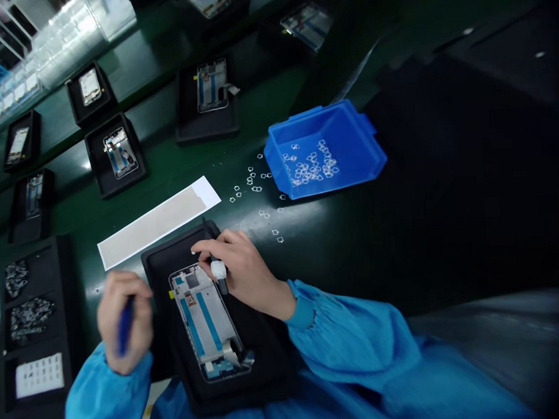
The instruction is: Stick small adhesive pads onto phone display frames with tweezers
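A phone frame with blue strips and a loose ribbon cable lies in a black tray in front of me. My right hand is over its top end, closed around a slim black tool with a white wrapping; its tip is partly hidden, so I cannot tell its kind. A tiny white piece shows by the index fingertip. Left of the tray, my left hand, smeared by motion, is closed on a blue pen-like tool, held apart from the phone frame.
A blue bin holds many small white outline-shaped pieces, with more scattered beside it. A beige-and-white strip lies behind the tray. Further black trays with phone parts stand behind. A compartmented black tray is at left.
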The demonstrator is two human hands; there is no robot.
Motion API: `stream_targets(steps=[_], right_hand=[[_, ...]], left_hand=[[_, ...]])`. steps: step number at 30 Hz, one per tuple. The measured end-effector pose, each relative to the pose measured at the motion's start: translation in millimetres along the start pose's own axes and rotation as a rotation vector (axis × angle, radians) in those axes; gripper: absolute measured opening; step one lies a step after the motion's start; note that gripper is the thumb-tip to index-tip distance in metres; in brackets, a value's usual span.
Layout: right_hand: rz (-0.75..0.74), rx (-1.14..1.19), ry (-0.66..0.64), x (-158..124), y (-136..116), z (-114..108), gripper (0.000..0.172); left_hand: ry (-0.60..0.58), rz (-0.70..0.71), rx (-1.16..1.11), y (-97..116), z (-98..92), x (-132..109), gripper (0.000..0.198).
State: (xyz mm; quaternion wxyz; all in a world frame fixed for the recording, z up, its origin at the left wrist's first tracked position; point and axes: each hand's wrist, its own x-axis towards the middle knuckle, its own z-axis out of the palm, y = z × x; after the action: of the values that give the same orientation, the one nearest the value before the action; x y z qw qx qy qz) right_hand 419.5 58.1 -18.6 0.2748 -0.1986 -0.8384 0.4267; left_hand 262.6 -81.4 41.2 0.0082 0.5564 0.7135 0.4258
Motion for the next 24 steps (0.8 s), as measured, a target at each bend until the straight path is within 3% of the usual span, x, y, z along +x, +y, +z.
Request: stream_targets(steps=[3, 7, 13, 18, 21, 24], right_hand=[[-0.011, -0.007, 0.012, 1, -1, 0, 0.027], [-0.026, -0.017, 0.041, 0, -1, 2, 0.031], [-0.013, -0.038, 0.036, -2, 3, 6, 0.031], [-0.021, 0.045, 0.047, -6, -2, -5, 0.028], [0.052, 0.195, 0.094, -14, -6, -16, 0.032], [0.191, 0.282, 0.059, -22, -7, -20, 0.029]], left_hand=[[-0.286, 0.177, 0.374, -7, 3.3, -12, 0.026], [-0.383, 0.329, 0.566, -14, 14.5, -17, 0.036], [-0.523, 0.226, 0.573, -10, 18.1, -12, 0.038], [-0.528, 0.165, 0.469, -10, 16.3, -11, 0.037], [-0.403, 0.094, 0.364, -15, 13.7, -18, 0.034], [-0.309, 0.078, 0.361, -19, 12.2, -29, 0.031]])
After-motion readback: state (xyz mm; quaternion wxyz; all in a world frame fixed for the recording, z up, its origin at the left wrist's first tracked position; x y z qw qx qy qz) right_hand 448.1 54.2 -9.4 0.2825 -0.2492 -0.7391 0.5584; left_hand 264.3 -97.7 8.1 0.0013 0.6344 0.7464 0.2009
